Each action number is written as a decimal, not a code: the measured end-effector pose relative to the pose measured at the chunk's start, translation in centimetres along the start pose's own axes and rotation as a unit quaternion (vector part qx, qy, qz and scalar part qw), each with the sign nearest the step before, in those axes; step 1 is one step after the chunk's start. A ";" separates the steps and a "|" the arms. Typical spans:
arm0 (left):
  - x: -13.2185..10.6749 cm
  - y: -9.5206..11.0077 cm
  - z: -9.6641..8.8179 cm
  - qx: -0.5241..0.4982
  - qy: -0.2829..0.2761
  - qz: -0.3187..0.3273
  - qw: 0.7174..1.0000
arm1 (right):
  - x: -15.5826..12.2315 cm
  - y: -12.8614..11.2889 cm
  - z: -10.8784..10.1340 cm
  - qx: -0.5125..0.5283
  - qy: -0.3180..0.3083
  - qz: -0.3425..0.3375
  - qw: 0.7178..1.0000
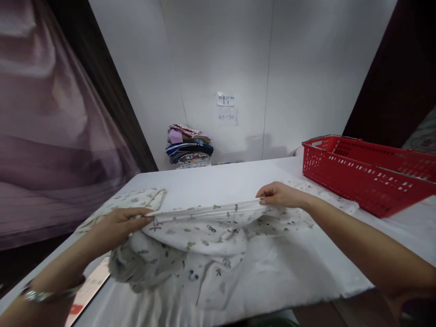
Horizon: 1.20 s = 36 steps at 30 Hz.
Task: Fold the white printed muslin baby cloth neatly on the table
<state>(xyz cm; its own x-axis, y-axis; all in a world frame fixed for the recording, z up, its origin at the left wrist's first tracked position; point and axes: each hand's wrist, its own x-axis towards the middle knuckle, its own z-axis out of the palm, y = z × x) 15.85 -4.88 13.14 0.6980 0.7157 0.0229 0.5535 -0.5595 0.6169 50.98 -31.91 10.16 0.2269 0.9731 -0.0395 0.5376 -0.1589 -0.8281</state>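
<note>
A white cloth (pixel 211 240) printed with small figures is stretched between my two hands above the table. Its upper edge runs nearly straight, with fine parallel folds along it, while the rest hangs and bunches below. My left hand (pixel 126 225) pinches the left end of that edge, thumb and fingers closed. At the other end, my right hand (pixel 281 195) grips the edge between thumb and fingertips. A crumpled mass of the fabric lies under my left hand. Whether the cloth is a garment I cannot tell.
On the white table (pixel 218 181), a folded printed cloth (pixel 132 200) lies left, and another printed cloth (pixel 327 195) lies right by a red plastic basket (pixel 361 172). A stack of folded fabrics (pixel 190 147) stands at the back near paper signs (pixel 226 109). Pink curtain (pixel 51 113) hangs left.
</note>
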 end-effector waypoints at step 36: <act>-5.4 1.8 13.2 0.116 0.094 0.251 0.957 | -6.8 10.4 4.5 -0.241 0.057 -0.124 0.961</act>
<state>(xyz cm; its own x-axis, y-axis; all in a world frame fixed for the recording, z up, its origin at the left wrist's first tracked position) 19.10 -15.28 3.71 0.8206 0.3836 0.4237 0.2718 -0.9140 0.3011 51.35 -39.37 -0.69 0.1166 0.9706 0.2106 0.8942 -0.0103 -0.4475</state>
